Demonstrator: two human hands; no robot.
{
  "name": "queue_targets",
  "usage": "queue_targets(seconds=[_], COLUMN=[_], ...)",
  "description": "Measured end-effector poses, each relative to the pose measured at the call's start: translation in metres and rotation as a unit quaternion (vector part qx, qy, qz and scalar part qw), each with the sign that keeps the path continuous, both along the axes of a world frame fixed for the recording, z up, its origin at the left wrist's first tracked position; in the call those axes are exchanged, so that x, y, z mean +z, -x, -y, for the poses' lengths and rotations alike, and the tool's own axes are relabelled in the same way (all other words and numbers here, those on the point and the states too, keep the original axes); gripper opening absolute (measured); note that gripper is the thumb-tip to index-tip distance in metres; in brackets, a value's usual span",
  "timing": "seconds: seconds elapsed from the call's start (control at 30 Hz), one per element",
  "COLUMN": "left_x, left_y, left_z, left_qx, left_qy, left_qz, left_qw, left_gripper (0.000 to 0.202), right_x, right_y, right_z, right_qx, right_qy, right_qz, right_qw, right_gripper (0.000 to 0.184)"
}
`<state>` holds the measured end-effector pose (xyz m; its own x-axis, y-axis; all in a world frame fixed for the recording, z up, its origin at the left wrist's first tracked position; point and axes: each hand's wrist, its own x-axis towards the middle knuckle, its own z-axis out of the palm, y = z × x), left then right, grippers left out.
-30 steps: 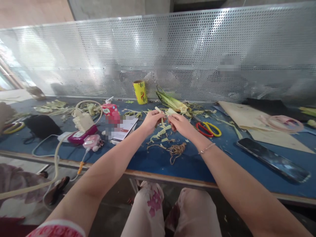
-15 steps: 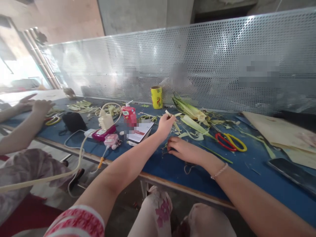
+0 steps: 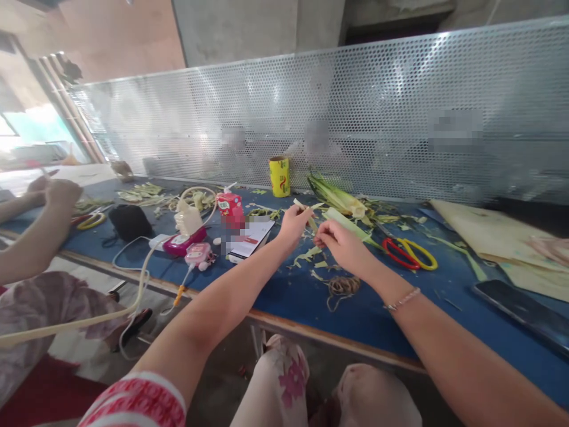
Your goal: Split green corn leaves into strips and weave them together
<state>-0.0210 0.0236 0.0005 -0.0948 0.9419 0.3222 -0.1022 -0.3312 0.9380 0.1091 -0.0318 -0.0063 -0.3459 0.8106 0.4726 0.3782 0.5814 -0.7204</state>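
From my remote seat, I see through the head view a red-and-white sleeve (image 3: 142, 400) closest to me, and beside it the pale trousers (image 3: 291, 379) with a purple flower on one knee. Past them lies the edge of the blue-topped table (image 3: 311, 308). A dark phone (image 3: 522, 311) rests flat on the right side, and a loose coil of brown twine (image 3: 342, 286) lies just short of the hands.

Above the table, I have the left hand (image 3: 294, 225) with thumb and fingers closed on a pale strip (image 3: 313, 226); one end pokes up past the fingertips, the other slants down toward the right hand (image 3: 335, 242). That hand's fingers are curled, tips narrow and near the strip's lower end; I cannot tell whether they grip it. Pale scraps (image 3: 309, 255) are strewn beneath.

To the right, I make out scissors (image 3: 409, 252) with one red and one yellow handle, near a broad pale-green leaf (image 3: 349, 224). To the left sit a purple power strip (image 3: 184, 242) and a red carton (image 3: 231, 207). Farther back, a green-tipped stalk bundle (image 3: 340, 198) lies on its side and a yellow tube (image 3: 280, 178) stands upright before the perforated metal panel (image 3: 377, 107).
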Motion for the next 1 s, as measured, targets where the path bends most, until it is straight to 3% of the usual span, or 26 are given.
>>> queue_targets(seconds=[0.1,0.27,0.5,0.7,1.0], left_x=[0.005,0.008,0.005,0.009,0.01], left_y=[-0.003,-0.006,-0.008,-0.011,-0.014], left_z=[0.005,0.009,0.015,0.022,0.025], left_qx=[-0.028,-0.056,-0.047,-0.088,-0.134], left_qy=[0.003,-0.008,-0.092,-0.062,-0.019], left_qz=[0.024,-0.001,-0.069,-0.03,0.035], left_qw=[0.999,0.998,0.992,0.994,0.99], left_gripper=[0.011,0.017,0.018,0.025,0.033], right_x=[0.002,0.002,0.001,0.002,0.01], right_y=[-0.007,-0.013,-0.01,-0.01,-0.016], right_z=[-0.01,-0.022,-0.026,-0.024,-0.019], right_qx=[-0.046,-0.109,-0.11,-0.114,-0.124], right_qy=[0.017,-0.028,-0.004,0.027,0.016], right_qz=[-0.111,-0.141,-0.168,-0.184,-0.178], right_qw=[0.993,0.984,0.98,0.976,0.976], right_gripper=[0.005,0.011,0.02,0.017,0.021])
